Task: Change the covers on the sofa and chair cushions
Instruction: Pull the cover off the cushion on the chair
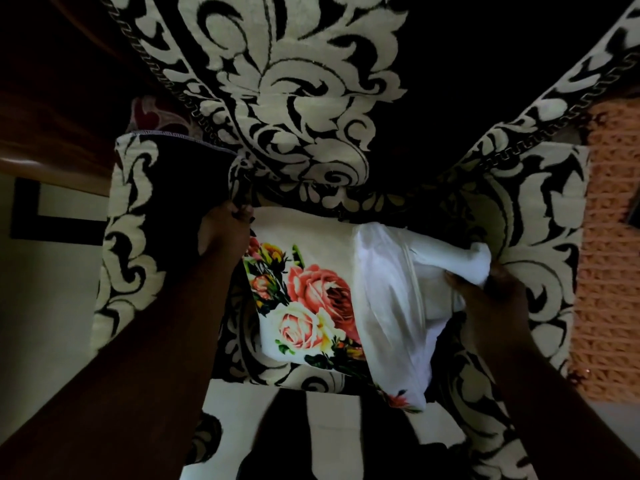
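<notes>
Both hands pinch floral cushion cover (304, 299): left hand (225, 230) far corner, right hand (485, 292) white opening.

Two forearms enter from the lower corners, both bare to the frame edge, no sleeve visible. Left hand (225, 230) and right hand (491, 299): no rings, no watch, no gloves (dim light limits detail).

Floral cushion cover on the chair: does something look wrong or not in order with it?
Yes. The floral cushion cover is only partly on: the white inner cushion bulges out of its right side, where the right hand grips it. The left hand holds the cover's top left corner. Nothing looks torn.
</notes>
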Action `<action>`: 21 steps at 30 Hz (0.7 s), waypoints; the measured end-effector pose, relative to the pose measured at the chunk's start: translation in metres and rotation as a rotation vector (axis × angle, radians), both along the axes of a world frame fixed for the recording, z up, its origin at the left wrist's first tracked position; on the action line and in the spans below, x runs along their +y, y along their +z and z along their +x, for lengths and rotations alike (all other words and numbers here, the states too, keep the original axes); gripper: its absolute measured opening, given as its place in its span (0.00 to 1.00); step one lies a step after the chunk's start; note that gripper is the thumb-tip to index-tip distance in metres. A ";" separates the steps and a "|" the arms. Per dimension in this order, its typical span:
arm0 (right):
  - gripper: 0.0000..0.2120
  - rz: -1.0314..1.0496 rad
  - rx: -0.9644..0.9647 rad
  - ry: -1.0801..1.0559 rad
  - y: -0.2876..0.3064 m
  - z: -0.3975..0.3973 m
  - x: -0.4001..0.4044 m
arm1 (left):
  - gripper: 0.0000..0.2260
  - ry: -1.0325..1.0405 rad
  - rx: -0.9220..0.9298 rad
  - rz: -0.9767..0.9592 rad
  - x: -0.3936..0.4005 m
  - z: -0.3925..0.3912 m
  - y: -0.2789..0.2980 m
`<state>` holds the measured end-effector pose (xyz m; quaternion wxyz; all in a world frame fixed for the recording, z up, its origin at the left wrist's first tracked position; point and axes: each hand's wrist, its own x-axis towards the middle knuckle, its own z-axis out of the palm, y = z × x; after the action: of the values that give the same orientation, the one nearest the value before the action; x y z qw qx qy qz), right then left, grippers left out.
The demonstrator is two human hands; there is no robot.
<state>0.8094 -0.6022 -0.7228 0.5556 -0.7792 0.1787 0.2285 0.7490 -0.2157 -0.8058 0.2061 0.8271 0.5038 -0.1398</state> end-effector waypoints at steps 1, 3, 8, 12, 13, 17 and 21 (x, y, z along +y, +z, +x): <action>0.13 0.005 -0.009 0.006 0.002 0.000 0.001 | 0.16 -0.022 0.017 0.022 -0.004 0.000 0.002; 0.14 -0.050 -0.037 0.035 0.000 0.000 0.004 | 0.16 -0.150 0.006 0.083 -0.013 0.000 0.003; 0.31 -0.183 -0.060 0.066 -0.020 0.003 0.019 | 0.32 -0.054 -0.145 -0.006 -0.046 -0.013 0.008; 0.36 -0.214 0.101 0.135 -0.025 -0.024 0.019 | 0.40 -0.264 -0.227 -0.135 -0.113 -0.073 0.014; 0.31 -0.171 0.260 0.091 -0.029 -0.037 0.016 | 0.41 -0.332 -0.216 -0.175 -0.131 -0.090 0.013; 0.46 -0.092 0.604 0.039 -0.039 -0.080 0.004 | 0.44 -0.428 -0.128 -0.208 -0.185 -0.133 0.017; 0.47 -0.089 0.550 0.083 -0.022 -0.066 0.012 | 0.44 -0.423 -0.134 -0.277 -0.204 -0.149 0.035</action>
<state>0.7435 -0.5900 -0.7446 0.4414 -0.7182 0.3007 0.4459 0.6004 -0.4194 -0.7707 0.3164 0.8853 0.2812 -0.1923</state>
